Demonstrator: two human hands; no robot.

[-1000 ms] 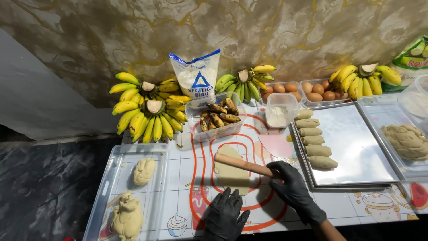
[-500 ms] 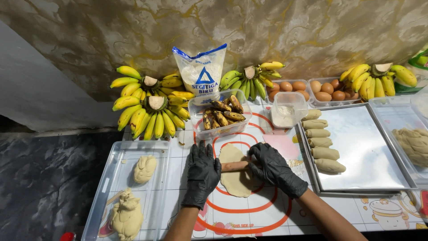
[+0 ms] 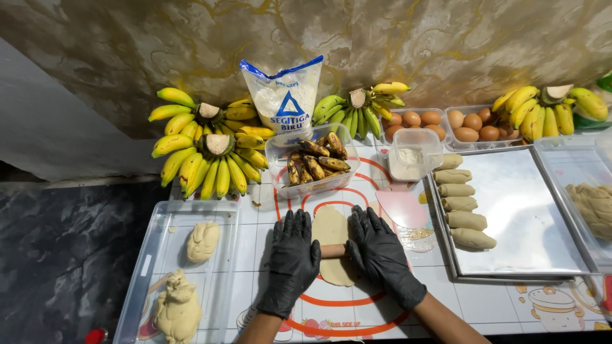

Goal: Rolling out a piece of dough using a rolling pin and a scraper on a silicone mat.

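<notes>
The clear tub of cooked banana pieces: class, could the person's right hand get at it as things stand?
Probably yes. The tub sits open just beyond the right hand, with only flat dough between; but that hand rests on the rolling pin.

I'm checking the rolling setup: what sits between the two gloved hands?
In the head view, a short stretch of wooden rolling pin shows between the left hand and right hand, lying across the flattened dough.
</notes>
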